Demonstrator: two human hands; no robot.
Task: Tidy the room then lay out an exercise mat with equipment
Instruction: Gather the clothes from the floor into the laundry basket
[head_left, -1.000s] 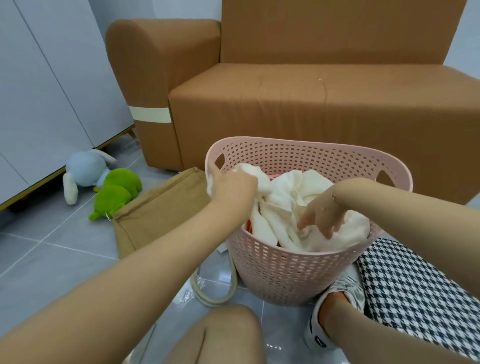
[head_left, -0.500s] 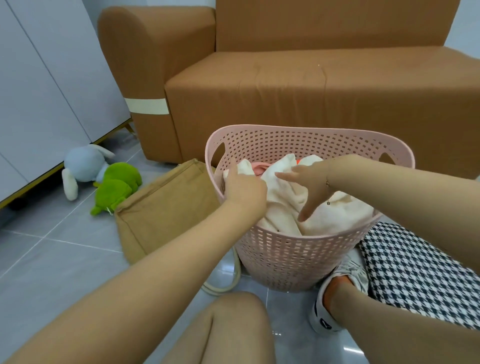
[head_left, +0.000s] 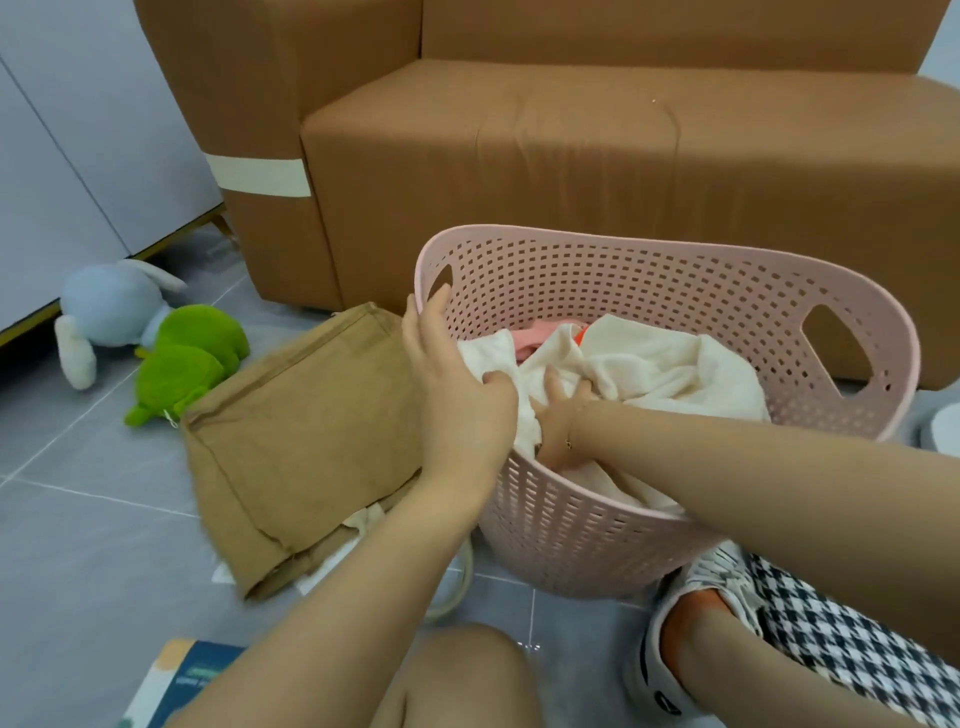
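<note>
A pink perforated laundry basket (head_left: 623, 270) stands on the grey tiled floor in front of a brown sofa. Cream cloth (head_left: 670, 364) fills it, with a bit of pink and orange fabric (head_left: 535, 338) showing beneath. My left hand (head_left: 457, 395) rests over the basket's left rim, fingers spread, its thumb touching the cloth. My right hand (head_left: 563, 410) is pushed down into the cream cloth near the left rim, fingers buried in the folds, so its grip is hidden.
A tan fabric bag (head_left: 301, 447) lies flat left of the basket. A green plush toy (head_left: 182, 358) and a pale blue plush rabbit (head_left: 109, 306) lie near the white cabinet. A booklet (head_left: 176, 680) is at the bottom left. My knee, shoe and checked cloth (head_left: 852, 639) are close below.
My right hand has moved from on top of the cloth down into it at the left side. My left hand has shifted onto the rim. The view has tilted down and closer.
</note>
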